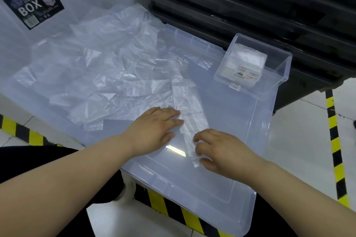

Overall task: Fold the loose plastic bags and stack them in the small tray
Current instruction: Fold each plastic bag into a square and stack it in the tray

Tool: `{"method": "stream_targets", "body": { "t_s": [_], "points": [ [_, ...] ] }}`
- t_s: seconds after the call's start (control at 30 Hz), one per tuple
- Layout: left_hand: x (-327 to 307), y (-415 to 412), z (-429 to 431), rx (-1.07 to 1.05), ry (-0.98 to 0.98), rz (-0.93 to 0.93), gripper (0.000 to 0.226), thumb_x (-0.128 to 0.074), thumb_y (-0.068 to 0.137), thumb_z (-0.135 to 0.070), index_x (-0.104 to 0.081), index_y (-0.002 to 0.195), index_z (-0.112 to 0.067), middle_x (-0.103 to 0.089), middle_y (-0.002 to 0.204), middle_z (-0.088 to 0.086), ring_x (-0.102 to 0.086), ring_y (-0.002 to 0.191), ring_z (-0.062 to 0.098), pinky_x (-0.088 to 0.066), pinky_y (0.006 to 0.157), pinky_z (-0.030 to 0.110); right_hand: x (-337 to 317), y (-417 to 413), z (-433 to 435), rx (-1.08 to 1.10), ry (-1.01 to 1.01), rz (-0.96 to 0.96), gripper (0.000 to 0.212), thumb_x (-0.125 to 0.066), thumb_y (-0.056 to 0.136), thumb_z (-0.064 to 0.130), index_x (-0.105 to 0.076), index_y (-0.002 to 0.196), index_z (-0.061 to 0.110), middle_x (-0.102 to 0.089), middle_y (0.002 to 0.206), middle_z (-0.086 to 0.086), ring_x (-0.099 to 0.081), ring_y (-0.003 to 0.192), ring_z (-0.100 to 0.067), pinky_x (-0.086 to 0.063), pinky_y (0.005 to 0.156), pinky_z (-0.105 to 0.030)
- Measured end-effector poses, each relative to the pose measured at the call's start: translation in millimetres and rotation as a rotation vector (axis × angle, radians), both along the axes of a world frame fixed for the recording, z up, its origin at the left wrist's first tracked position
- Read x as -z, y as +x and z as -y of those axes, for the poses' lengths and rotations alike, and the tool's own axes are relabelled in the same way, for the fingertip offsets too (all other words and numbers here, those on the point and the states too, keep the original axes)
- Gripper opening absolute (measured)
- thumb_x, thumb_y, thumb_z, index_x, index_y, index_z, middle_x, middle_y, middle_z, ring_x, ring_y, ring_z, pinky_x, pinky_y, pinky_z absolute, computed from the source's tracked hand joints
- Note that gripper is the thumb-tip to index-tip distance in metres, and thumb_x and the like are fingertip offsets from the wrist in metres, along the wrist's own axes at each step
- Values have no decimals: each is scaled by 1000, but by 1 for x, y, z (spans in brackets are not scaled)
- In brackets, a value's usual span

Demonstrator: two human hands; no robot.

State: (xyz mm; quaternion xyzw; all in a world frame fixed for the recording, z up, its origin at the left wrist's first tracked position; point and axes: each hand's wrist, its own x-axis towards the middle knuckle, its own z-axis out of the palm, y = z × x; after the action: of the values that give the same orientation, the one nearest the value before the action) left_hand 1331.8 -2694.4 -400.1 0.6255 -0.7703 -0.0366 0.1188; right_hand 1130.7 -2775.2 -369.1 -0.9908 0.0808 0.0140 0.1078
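A clear plastic bag folded into a long narrow strip (pixel 189 106) lies on the translucent lid (pixel 240 140) that serves as the work surface. My left hand (pixel 156 127) presses flat on the strip's left side with straight fingers. My right hand (pixel 221 150) has curled fingers pinching the strip's near end. A heap of loose clear bags (pixel 100 59) covers the lid's left and far part. The small clear tray (pixel 269 81) stands at the far right of the lid, with folded bags (pixel 248 57) inside it.
A big translucent storage box with a black "BOX" label (pixel 33 4) stands at the back left. Stacked black crates (pixel 269 5) rise behind the tray. Yellow-black hazard tape (pixel 335 140) marks the white floor to the right and in front.
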Motion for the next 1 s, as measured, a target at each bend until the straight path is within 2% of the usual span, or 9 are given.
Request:
{"method": "stream_targets", "body": {
  "t_s": [0.13, 0.2, 0.3, 0.43, 0.5, 0.6, 0.7, 0.83, 1.0],
  "points": [
    [1, -2, -5, 25, 1, 19, 46, -39, 76, -37, -69, 107, -19, -66, 115, 4, -60, 109, 22, -46, 92, 34, 3, 5, -1, 62, -16, 58, 7, -59, 67, 14, -60, 60, 13, -65, 74, 1, -63, 61, -19, -43, 41, -17],
    [2, -4, -9, 75, -7, -20, 48, -41, 76, -36, -65, 112, -17, -63, 120, 5, -49, 116, 17, -31, 99, 32, 2, 5, 0, 113, 55, 60, 19, -44, 74, 20, -59, 63, 14, -63, 69, 3, -61, 59, -18, -46, 43, -19],
    [3, -7, -14, 92, -21, -26, 49, -42, 75, -37, -63, 114, -16, -64, 118, 2, -47, 115, 13, -32, 99, 32, -5, 4, -3, 184, 250, 31, 24, -42, 77, 28, -61, 71, 14, -65, 69, 4, -62, 63, -17, -51, 54, -25],
    [4, -11, -19, 141, -68, -85, 42, -45, 76, -40, -64, 107, -18, -69, 108, 1, -51, 105, 12, -30, 94, 29, -14, 11, -13, 271, 574, 42, 11, -53, 83, 26, -61, 77, 21, -66, 83, 8, -57, 80, -8, -45, 77, -24],
    [2, -13, -19, 138, -78, -128, 36, -47, 77, -37, -71, 93, -16, -71, 98, 1, -53, 95, 11, -35, 85, 25, -18, 15, -13, 338, 719, 74, 16, -59, 85, 21, -55, 74, 31, -60, 78, 17, -55, 81, -4, -42, 79, -16],
    [-1, -14, -19, 79, -12, -299, 36, -47, 82, -34, -71, 72, -10, -70, 78, 0, -62, 74, 13, -41, 68, 25, -21, 18, -6, 474, 843, 89, 19, -60, 88, 15, -56, 74, 26, -59, 75, 17, -54, 72, 6, -41, 72, -9],
    [-6, -15, -17, -86, 73, -571, 40, -49, 82, -41, -71, 75, -8, -66, 71, -4, -57, 72, 6, -43, 67, 19, -22, 18, 2, 548, 882, 46, 18, -57, 89, 17, -52, 73, 25, -52, 71, 16, -50, 61, 9, -38, 63, -6],
    [-10, -18, -10, -371, 264, -808, 17, -62, 87, -24, -73, 89, -12, -59, 75, -26, -57, 75, -5, -38, 74, 6, -26, 14, 6, 499, 927, -119, 25, -67, 81, 16, -49, 88, 33, -55, 93, 14, -53, 85, 7, -40, 75, -8],
    [-13, -21, 2, -427, 312, -804, 28, -60, 88, -29, -60, 62, -17, -56, 58, -4, -53, 58, 4, -40, 64, 23, -13, 30, -4, 681, 742, 11, 31, -69, 80, 18, -42, 68, 27, -52, 75, 9, -48, 65, -5, -37, 60, -13]
  ]
}}
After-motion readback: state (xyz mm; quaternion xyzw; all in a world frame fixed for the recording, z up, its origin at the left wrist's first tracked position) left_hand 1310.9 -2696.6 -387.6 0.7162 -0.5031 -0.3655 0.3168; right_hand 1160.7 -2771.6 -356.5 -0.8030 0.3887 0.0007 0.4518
